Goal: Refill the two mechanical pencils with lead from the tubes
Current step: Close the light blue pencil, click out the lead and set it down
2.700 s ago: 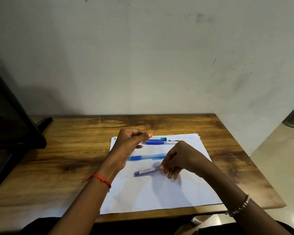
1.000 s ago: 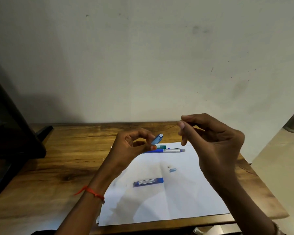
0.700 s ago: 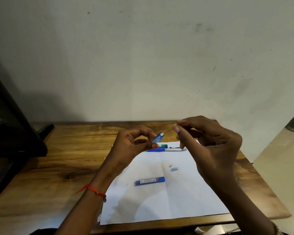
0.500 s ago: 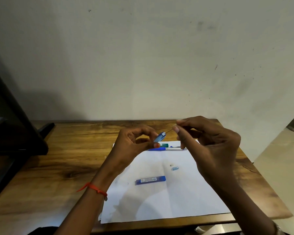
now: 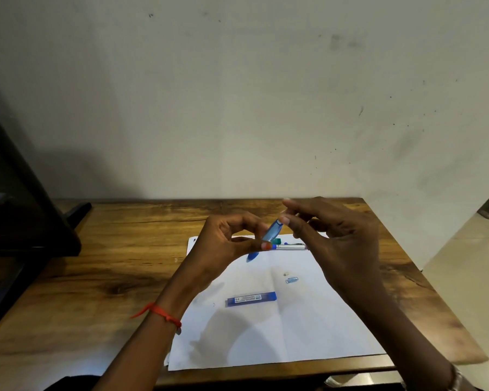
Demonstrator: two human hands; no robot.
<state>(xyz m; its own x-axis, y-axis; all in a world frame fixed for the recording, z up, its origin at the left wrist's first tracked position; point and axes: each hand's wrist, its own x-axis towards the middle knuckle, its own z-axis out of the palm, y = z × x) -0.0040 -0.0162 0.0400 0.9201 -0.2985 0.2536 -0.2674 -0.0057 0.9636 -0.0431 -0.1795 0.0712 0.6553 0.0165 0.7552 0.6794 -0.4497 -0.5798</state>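
Head view. The left hand (image 5: 226,244) grips a light-blue mechanical pencil (image 5: 271,232) above the white paper sheet (image 5: 308,320), open end tilted up. The right hand (image 5: 333,244) pinches at that end; the lead itself is too thin to see. On the sheet lie a blue lead tube (image 5: 251,299), a small cap (image 5: 292,279), and, at its far edge, the second pencil (image 5: 290,246). Risk: a misaligned lead could snap or drop.

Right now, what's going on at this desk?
A person is refilling a light blue pencil, held tilted in the left hand. The right hand's fingertips sit at its open top end, apparently feeding in lead too thin to see. A blue lead tube, a small cap and another pencil lie on the white paper.
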